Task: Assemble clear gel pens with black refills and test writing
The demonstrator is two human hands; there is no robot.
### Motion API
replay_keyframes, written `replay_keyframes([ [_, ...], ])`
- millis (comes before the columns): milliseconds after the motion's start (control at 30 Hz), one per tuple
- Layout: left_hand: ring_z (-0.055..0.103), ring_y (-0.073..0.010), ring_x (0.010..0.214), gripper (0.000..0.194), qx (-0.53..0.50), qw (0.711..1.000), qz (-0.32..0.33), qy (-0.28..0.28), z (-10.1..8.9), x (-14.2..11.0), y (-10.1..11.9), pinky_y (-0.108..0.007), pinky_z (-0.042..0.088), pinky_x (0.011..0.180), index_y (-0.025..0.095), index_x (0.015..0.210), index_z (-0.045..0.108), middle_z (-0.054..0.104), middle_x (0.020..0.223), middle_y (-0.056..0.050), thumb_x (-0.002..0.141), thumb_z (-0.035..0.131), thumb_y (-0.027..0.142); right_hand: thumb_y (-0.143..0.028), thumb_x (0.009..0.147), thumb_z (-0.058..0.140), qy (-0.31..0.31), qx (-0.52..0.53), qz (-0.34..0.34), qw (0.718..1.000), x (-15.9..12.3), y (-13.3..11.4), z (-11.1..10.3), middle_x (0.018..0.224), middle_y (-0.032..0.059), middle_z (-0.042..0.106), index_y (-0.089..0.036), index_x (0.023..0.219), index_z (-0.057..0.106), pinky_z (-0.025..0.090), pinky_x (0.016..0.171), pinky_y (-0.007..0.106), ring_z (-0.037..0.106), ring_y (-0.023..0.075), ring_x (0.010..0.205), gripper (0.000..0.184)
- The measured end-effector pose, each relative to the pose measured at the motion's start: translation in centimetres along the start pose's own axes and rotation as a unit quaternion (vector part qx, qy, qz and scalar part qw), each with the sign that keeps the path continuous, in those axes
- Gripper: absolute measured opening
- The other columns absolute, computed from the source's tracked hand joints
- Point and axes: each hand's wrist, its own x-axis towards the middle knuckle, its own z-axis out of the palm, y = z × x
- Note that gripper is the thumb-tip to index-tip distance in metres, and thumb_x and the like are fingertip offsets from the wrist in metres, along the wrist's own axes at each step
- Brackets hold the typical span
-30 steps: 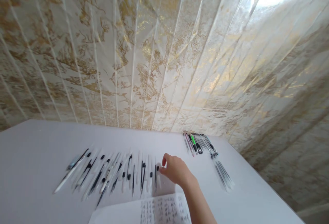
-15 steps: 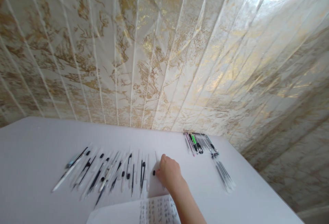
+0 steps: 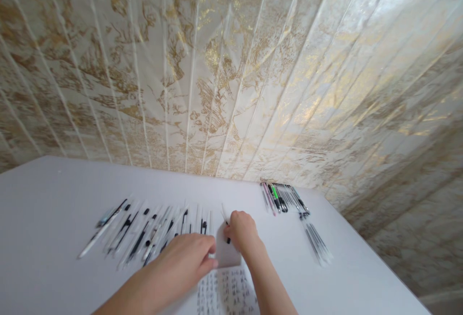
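My right hand (image 3: 243,230) is closed on a slim pen (image 3: 224,213); its clear shaft sticks out beyond the fingers and a black part shows beneath them. To its left, my left hand (image 3: 186,257) hovers over the near ends of some pens, thumb and forefinger slightly apart with nothing visible between them. Several loose pens and pen parts (image 3: 135,242), clear, white and black, lie spread on the table to the left, some hidden behind my left hand. Below both hands is a sheet with handwriting (image 3: 231,291), partly covered by my left forearm.
A tidy row of pens (image 3: 285,198), one bright green, lies against the wall at the back right. In front of it is a bundle of clear pens (image 3: 315,238). The white table (image 3: 347,267) ends at a gold-patterned wall covering (image 3: 210,93).
My left hand has come into view from below and reached the middle. My right hand has stayed near the same spot, with the pen now showing at its fingers.
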Motion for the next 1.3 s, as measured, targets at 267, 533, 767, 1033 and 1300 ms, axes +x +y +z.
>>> replay_keyframes([
  [267, 0.058, -0.0175, 0.069, 0.027, -0.187, 0.981, -0.023, 0.046, 0.4, 2.4, -2.2, -0.029, 0.040, 0.065, 0.019, 0.099, 0.057, 0.059, 0.080, 0.000, 0.088, 0.043, 0.040, -0.029, 0.080, 0.062, -0.104, 0.424, -0.042, 0.899, -0.7, 1.6, -2.5, 0.049, -0.0080, 0.043, -0.019, 0.060, 0.048, 0.030, 0.039, 0.019, 0.037, 0.0063, 0.040, 0.026],
  [533, 0.037, -0.0118, 0.054, 0.032, -0.326, 0.945, -0.017, 0.024, 1.1, 2.8, -1.7, -0.025, 0.026, 0.051, 0.021, 0.069, 0.048, 0.046, 0.061, 0.006, 0.082, 0.050, 0.050, -0.044, 0.067, 0.065, -0.069, 0.711, -0.058, 0.697, -1.6, -2.1, -1.7, 0.053, -0.0088, 0.042, -0.020, 0.066, 0.047, 0.012, 0.038, 0.018, 0.022, 0.0043, 0.043, 0.030],
  [767, 0.030, -0.0105, 0.049, 0.048, -0.353, 0.934, -0.018, 0.048, 0.6, 3.2, -2.3, -0.026, 0.020, 0.050, 0.020, 0.061, 0.048, 0.041, 0.052, 0.008, 0.077, 0.057, 0.064, -0.046, 0.072, 0.070, -0.113, 0.778, -0.074, 0.614, -2.1, -2.7, -1.2, 0.060, -0.0067, 0.049, -0.015, 0.086, 0.061, 0.011, 0.037, 0.016, 0.020, 0.0029, 0.042, 0.035],
  [1033, 0.029, -0.0099, 0.052, 0.041, -0.389, 0.918, -0.030, 0.070, -0.8, 2.3, -0.8, -0.024, 0.021, 0.050, 0.018, 0.070, 0.054, 0.039, 0.056, 0.009, 0.076, 0.059, 0.059, -0.041, 0.071, 0.075, -0.047, 0.810, -0.078, 0.579, -1.9, -2.3, -1.8, 0.054, -0.0088, 0.045, -0.016, 0.071, 0.057, 0.008, 0.039, 0.016, 0.017, 0.0014, 0.041, 0.031],
  [1300, 0.031, -0.0096, 0.049, 0.037, -0.408, 0.911, -0.023, 0.050, -1.0, 2.0, -0.2, -0.025, 0.020, 0.051, 0.017, 0.068, 0.058, 0.045, 0.053, 0.007, 0.077, 0.058, 0.053, -0.037, 0.068, 0.077, 0.026, 0.821, -0.071, 0.565, -2.6, -2.4, -2.7, 0.041, -0.0126, 0.032, -0.015, 0.062, 0.058, 0.006, 0.039, 0.018, 0.014, 0.0013, 0.038, 0.030],
])
